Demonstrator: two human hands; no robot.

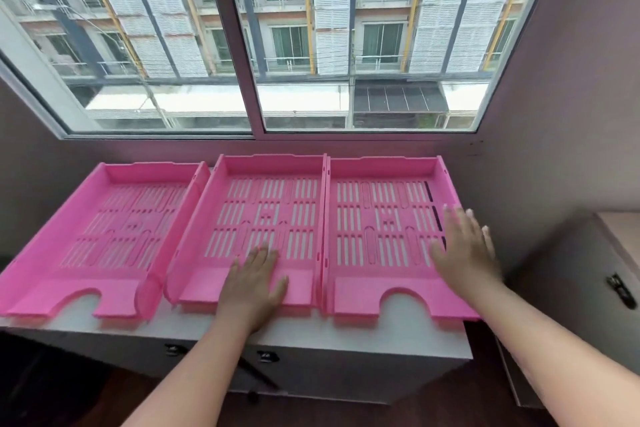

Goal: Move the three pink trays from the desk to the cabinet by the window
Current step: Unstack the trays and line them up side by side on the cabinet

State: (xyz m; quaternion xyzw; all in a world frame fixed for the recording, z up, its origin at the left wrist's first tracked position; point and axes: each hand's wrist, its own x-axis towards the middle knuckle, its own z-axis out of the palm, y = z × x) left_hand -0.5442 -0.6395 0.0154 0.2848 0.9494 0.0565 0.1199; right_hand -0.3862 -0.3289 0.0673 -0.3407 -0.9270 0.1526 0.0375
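Three pink slotted trays lie side by side on the white cabinet top (pixel 311 333) under the window. The left tray (pixel 86 232) sits slightly askew, its right wall overlapping the middle tray (pixel 270 204). The right tray (pixel 381 208) touches the middle one and its right edge hangs past the cabinet. My left hand (pixel 254 282) rests flat on the front of the middle tray, fingers spread. My right hand (pixel 465 246) is blurred and hovers flat over the right tray's right edge, fingers apart, holding nothing.
A large sliding window (pixel 256 38) rises right behind the trays. A wall (pixel 561 97) closes the right side. A second low cabinet (pixel 588 274) with a metal handle stands at the right. The white cabinet's front (pixel 311 367) shows dark handles; dark floor lies below.
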